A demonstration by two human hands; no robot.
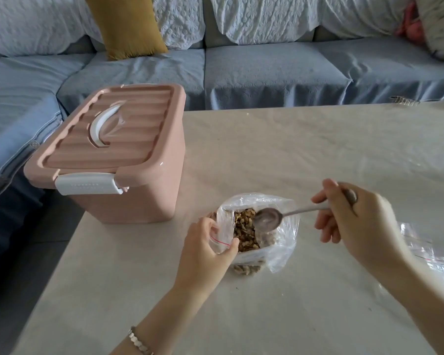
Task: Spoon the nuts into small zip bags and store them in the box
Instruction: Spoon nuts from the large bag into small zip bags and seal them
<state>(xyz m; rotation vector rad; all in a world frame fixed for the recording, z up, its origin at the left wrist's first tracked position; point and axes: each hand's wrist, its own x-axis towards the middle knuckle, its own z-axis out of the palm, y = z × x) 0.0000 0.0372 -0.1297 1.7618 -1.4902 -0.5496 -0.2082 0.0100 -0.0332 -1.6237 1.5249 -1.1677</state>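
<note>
The nuts (244,230) sit in a clear bag (283,242) on the table (292,149), mouth open upward. The spoon (268,221) hangs right over the heap, bowl facing up and bare. The right hand (354,216) is at the bag's right, fingers curled round the handle, thumb on top, the handle's end poking out behind the knuckles. At the bag's left edge, the left hand (205,248) pinches a small zip bag (222,233), thumb clamped across its red seal line, fingers curled behind, a bracelet (139,338) on the wrist. Further left of the nut bag and back stands the pink box (128,201), lid on, white latch (87,187) down. A faint embossed row on the latch is too small to read. Right of the nut bag, more clear zip bags (431,260) lie beneath the right forearm. Beyond it, a blue sofa (267,70).
</note>
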